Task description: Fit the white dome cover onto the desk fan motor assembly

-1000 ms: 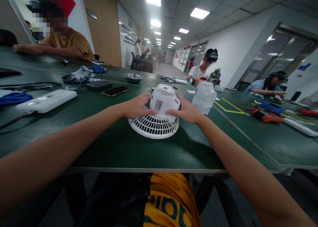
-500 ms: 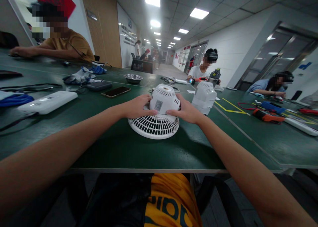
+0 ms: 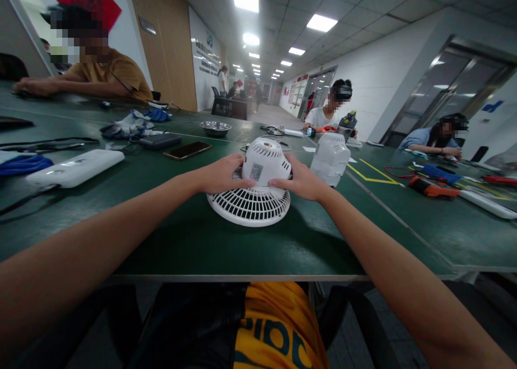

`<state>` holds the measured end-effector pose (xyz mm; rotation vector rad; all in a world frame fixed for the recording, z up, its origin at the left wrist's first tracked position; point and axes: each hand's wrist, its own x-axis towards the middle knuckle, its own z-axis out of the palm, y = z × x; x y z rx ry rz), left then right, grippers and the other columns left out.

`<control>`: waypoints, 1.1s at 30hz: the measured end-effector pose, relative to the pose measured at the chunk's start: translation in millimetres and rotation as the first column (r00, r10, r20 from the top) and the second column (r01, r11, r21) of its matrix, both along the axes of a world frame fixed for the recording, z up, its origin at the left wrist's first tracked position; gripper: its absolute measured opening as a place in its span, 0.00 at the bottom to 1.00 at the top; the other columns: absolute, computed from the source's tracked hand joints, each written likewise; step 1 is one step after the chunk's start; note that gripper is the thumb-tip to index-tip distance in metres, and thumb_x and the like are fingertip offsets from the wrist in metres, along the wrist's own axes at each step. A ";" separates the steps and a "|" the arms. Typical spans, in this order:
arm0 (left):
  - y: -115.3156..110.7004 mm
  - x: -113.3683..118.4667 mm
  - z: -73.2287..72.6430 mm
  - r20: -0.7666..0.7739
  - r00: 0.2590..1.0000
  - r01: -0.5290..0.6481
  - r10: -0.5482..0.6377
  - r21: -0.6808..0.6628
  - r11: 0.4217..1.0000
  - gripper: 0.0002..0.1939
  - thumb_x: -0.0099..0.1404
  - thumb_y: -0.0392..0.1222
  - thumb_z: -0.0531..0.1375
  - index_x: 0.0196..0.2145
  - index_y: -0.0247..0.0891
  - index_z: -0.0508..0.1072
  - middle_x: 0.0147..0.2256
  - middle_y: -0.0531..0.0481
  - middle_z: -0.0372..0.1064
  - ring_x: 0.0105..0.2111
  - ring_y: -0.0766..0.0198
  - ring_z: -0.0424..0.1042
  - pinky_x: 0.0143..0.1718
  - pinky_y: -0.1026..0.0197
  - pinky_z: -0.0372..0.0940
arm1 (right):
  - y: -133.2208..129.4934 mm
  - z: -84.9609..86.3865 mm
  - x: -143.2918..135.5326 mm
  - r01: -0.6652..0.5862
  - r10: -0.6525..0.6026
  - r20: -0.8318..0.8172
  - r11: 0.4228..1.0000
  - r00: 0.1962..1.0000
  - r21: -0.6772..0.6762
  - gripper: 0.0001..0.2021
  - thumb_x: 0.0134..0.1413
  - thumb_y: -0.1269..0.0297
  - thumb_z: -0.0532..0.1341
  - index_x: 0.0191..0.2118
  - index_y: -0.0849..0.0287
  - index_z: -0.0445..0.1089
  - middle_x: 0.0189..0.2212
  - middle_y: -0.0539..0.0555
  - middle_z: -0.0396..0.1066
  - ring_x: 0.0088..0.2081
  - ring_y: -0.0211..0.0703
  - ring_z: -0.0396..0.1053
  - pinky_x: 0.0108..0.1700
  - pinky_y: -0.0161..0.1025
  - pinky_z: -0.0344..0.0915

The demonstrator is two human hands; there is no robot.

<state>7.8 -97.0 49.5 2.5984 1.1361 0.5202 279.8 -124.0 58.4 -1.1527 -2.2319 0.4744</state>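
A white slotted housing (image 3: pixel 264 159) with a grey label sits on top of a round white fan grille (image 3: pixel 250 207), which rests on the green table (image 3: pixel 242 256). My left hand (image 3: pixel 226 175) grips the housing's left side, its thumb along the lower front edge. On the right side my right hand (image 3: pixel 301 178) holds the same housing, thumb also at the lower front. The fingertips behind it are hidden. Just right of my right hand stands another white plastic part (image 3: pixel 332 156).
Left of my hands lie a phone (image 3: pixel 188 150), a white power strip (image 3: pixel 76 168), cables and gloves (image 3: pixel 129 125). A metal bowl (image 3: pixel 216 128) stands farther back. To the right are an orange tool (image 3: pixel 433 188) and yellow tape marks. Several people sit around the table.
The view has shifted very slightly. Both hands keep their hold on the white housing, which has not visibly moved on the table.
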 end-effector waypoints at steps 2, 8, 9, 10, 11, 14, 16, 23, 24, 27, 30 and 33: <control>1.1 0.0 -1.4 0.002 1.000 -0.001 0.001 0.011 1.000 0.41 0.62 0.69 0.56 0.62 0.36 0.65 0.59 0.36 0.65 0.55 0.45 0.69 0.52 0.49 0.67 | -0.3 0.2 -0.1 0.007 -0.007 0.007 1.000 1.000 0.005 0.40 0.48 0.44 0.69 0.63 0.54 0.58 0.57 0.60 0.70 0.57 0.64 0.70 0.60 0.67 0.65; 0.9 0.1 -1.0 0.010 1.000 -0.008 0.008 -0.012 1.000 0.40 0.62 0.69 0.57 0.62 0.39 0.65 0.60 0.37 0.64 0.56 0.45 0.69 0.52 0.48 0.67 | 0.2 0.1 0.4 0.007 -0.007 0.016 1.000 1.000 0.005 0.40 0.48 0.43 0.69 0.63 0.53 0.58 0.57 0.60 0.71 0.56 0.64 0.70 0.60 0.67 0.66; 0.4 0.1 -0.4 0.011 1.000 -0.009 0.009 -0.021 1.000 0.40 0.62 0.69 0.57 0.62 0.39 0.65 0.60 0.37 0.64 0.56 0.45 0.69 0.52 0.48 0.67 | 0.3 0.0 0.6 0.006 -0.006 0.013 1.000 1.000 0.005 0.40 0.48 0.43 0.69 0.63 0.53 0.58 0.57 0.60 0.71 0.57 0.64 0.70 0.60 0.67 0.66; -0.1 0.1 0.0 0.012 1.000 -0.011 0.011 -0.027 1.000 0.41 0.61 0.69 0.57 0.62 0.39 0.65 0.60 0.37 0.64 0.56 0.45 0.69 0.51 0.49 0.68 | 0.3 -0.1 0.7 0.005 -0.005 0.011 1.000 1.000 0.003 0.40 0.48 0.43 0.69 0.63 0.53 0.58 0.57 0.60 0.70 0.57 0.64 0.70 0.60 0.67 0.66; -0.5 0.2 0.4 0.011 1.000 -0.013 0.013 -0.029 0.999 0.41 0.61 0.69 0.57 0.62 0.39 0.65 0.60 0.37 0.64 0.56 0.45 0.69 0.51 0.49 0.68 | 0.2 -0.2 0.8 0.005 -0.005 0.007 1.000 1.000 0.001 0.40 0.48 0.43 0.69 0.63 0.53 0.58 0.58 0.60 0.70 0.57 0.64 0.70 0.60 0.67 0.66; -1.4 0.5 1.0 0.004 1.000 -0.013 0.013 -0.016 1.000 0.40 0.62 0.68 0.57 0.62 0.38 0.65 0.59 0.37 0.65 0.55 0.45 0.69 0.51 0.49 0.68 | -0.8 0.5 0.6 0.006 -0.006 0.006 1.000 1.000 -0.009 0.40 0.48 0.44 0.69 0.64 0.52 0.58 0.58 0.60 0.70 0.57 0.64 0.70 0.60 0.68 0.65; -1.4 0.7 1.2 -0.001 1.000 -0.012 0.012 -0.005 1.000 0.40 0.62 0.68 0.56 0.62 0.38 0.65 0.59 0.36 0.65 0.55 0.45 0.69 0.51 0.48 0.67 | -1.5 1.3 0.2 0.007 -0.007 0.006 1.000 1.000 -0.013 0.40 0.48 0.44 0.69 0.64 0.53 0.58 0.58 0.60 0.70 0.57 0.64 0.70 0.60 0.68 0.65; -2.4 0.3 2.1 -0.007 1.000 -0.019 0.019 -0.001 1.000 0.42 0.61 0.69 0.56 0.63 0.38 0.65 0.60 0.37 0.65 0.55 0.45 0.70 0.50 0.49 0.68 | -0.9 1.0 0.0 0.012 -0.012 0.009 1.000 1.000 -0.008 0.40 0.48 0.43 0.69 0.63 0.53 0.58 0.57 0.60 0.71 0.56 0.63 0.71 0.59 0.66 0.67; -2.5 0.2 2.1 -0.008 1.000 -0.020 0.020 0.004 1.000 0.42 0.61 0.70 0.56 0.63 0.37 0.65 0.60 0.37 0.65 0.55 0.45 0.70 0.50 0.49 0.68 | -0.5 0.6 0.1 0.010 -0.009 0.009 1.000 1.000 -0.008 0.40 0.48 0.43 0.69 0.63 0.53 0.58 0.57 0.60 0.71 0.56 0.63 0.71 0.59 0.66 0.67; -2.1 0.3 1.4 -0.011 1.000 -0.015 0.015 0.009 1.000 0.43 0.61 0.70 0.56 0.63 0.35 0.64 0.60 0.36 0.65 0.55 0.45 0.69 0.51 0.49 0.68 | 0.2 -0.2 0.3 0.007 -0.007 0.007 1.000 1.000 0.003 0.39 0.48 0.43 0.69 0.63 0.53 0.58 0.57 0.60 0.71 0.56 0.63 0.71 0.60 0.67 0.66; -1.4 0.6 0.9 -0.012 1.000 -0.010 0.010 0.016 1.000 0.43 0.61 0.70 0.56 0.63 0.35 0.64 0.60 0.36 0.65 0.56 0.45 0.69 0.52 0.48 0.67 | -0.2 -0.2 0.2 0.011 -0.011 0.014 1.000 1.000 0.001 0.39 0.48 0.43 0.69 0.62 0.53 0.59 0.57 0.60 0.71 0.56 0.64 0.71 0.60 0.67 0.66; -1.8 1.1 1.8 -0.018 1.000 -0.013 0.013 0.016 1.000 0.42 0.62 0.69 0.56 0.63 0.36 0.65 0.60 0.36 0.65 0.57 0.45 0.68 0.53 0.48 0.67 | -0.9 0.3 0.1 0.010 -0.010 0.011 1.000 1.000 -0.001 0.39 0.48 0.43 0.69 0.62 0.53 0.58 0.57 0.60 0.71 0.56 0.63 0.71 0.60 0.67 0.66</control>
